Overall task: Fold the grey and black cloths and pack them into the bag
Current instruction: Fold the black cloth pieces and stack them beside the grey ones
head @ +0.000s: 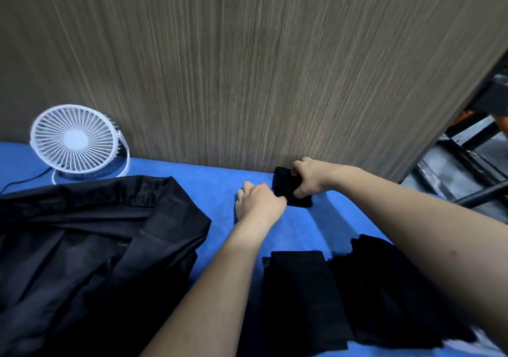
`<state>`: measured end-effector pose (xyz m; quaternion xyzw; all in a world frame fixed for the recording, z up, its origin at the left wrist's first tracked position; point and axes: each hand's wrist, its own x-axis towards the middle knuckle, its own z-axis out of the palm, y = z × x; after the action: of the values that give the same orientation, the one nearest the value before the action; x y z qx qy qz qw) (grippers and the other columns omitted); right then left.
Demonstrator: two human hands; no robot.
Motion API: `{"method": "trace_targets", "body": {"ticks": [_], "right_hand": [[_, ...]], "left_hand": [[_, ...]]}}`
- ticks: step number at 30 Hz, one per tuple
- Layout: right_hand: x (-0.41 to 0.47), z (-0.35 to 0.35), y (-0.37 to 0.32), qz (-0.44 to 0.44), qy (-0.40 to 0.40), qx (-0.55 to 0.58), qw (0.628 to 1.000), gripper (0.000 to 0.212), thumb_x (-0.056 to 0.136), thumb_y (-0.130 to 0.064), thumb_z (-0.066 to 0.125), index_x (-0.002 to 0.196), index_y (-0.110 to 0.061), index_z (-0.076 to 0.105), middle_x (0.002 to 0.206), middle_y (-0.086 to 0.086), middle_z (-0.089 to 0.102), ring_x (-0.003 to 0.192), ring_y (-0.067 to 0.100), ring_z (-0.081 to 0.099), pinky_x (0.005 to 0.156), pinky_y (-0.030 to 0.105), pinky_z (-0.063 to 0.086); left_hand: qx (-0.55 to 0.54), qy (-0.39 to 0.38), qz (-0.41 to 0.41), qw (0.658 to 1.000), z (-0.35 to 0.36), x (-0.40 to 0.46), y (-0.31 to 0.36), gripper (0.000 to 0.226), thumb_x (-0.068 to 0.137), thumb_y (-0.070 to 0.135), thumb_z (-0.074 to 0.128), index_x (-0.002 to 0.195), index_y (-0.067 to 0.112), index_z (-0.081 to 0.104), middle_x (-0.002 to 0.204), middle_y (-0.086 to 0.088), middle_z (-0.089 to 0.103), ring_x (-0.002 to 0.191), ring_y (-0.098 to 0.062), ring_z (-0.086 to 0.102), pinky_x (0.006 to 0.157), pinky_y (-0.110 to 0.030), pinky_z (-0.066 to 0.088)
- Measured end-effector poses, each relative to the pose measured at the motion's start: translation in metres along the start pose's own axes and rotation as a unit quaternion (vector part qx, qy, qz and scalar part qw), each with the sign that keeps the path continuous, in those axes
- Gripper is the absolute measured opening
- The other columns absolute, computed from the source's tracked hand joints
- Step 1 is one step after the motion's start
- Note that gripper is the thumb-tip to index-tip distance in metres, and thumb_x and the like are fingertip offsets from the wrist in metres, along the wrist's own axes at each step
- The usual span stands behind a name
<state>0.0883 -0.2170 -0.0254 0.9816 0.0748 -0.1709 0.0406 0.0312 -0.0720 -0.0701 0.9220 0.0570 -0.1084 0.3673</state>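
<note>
Against the wall, both hands (286,188) pinch a small folded black cloth (288,188).

The bag (90,249) is running off the left and bottom edges; its opening is not showing. The right hand (309,177) is covering part of the small folded cloth (288,188), and the left hand (258,202) is hiding its near-left corner. The forearms are blocking parts of the cloth pile (330,296), which is merging into one dark mass, so the layers are not countable. The fan cord (19,182) is leaving the frame at left. The metal frame (467,164) at right is blurring and getting cropped.
</note>
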Motion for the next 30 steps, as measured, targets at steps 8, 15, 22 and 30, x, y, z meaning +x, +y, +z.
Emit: {"method": "trace_targets", "body": {"ticks": [8,15,22,30], "right_hand": [[-0.027,-0.004,-0.021,0.002,0.058,-0.002,0.998,0.037,0.081,-0.037,0.064,0.098,-0.015,0.039,0.092,0.004,0.053,0.084,0.029,0.053,0.070,0.034,0.042],[-0.054,-0.010,-0.029,-0.047,0.070,0.249,0.965,0.017,0.078,0.000,0.056,0.085,-0.015,0.057,0.078,0.015,0.072,0.070,0.031,0.073,0.067,0.036,0.059],[-0.089,-0.031,-0.047,-0.093,0.127,0.554,0.818,0.022,0.078,0.015,0.042,0.077,0.000,0.058,0.069,0.016,0.058,0.069,0.026,0.057,0.073,0.040,0.052],[-0.128,-0.032,-0.064,-0.133,0.164,0.599,0.772,0.017,0.079,0.006,0.038,0.073,0.014,0.052,0.075,0.018,0.046,0.066,0.022,0.047,0.064,0.024,0.048]], "left_hand": [[-0.243,-0.035,0.012,0.969,-0.012,-0.015,0.006,0.023,0.071,0.017,0.060,0.090,0.031,0.062,0.093,0.004,0.065,0.087,-0.019,0.063,0.079,-0.030,0.053],[-0.233,-0.033,0.066,0.970,-0.022,-0.026,-0.014,0.038,0.068,0.009,0.044,0.091,0.033,0.062,0.097,0.002,0.071,0.093,-0.021,0.066,0.082,-0.034,0.056],[-0.208,-0.082,0.107,0.969,-0.043,-0.041,-0.030,0.049,0.080,0.017,0.079,0.123,0.022,0.055,0.119,0.002,0.064,0.100,-0.014,0.063,0.080,-0.025,0.050],[-0.237,0.049,0.114,0.963,-0.077,-0.054,-0.051,0.008,0.098,0.018,0.061,0.102,0.019,0.068,0.086,-0.001,0.073,0.052,-0.013,0.068,0.053,-0.028,0.052]]}}
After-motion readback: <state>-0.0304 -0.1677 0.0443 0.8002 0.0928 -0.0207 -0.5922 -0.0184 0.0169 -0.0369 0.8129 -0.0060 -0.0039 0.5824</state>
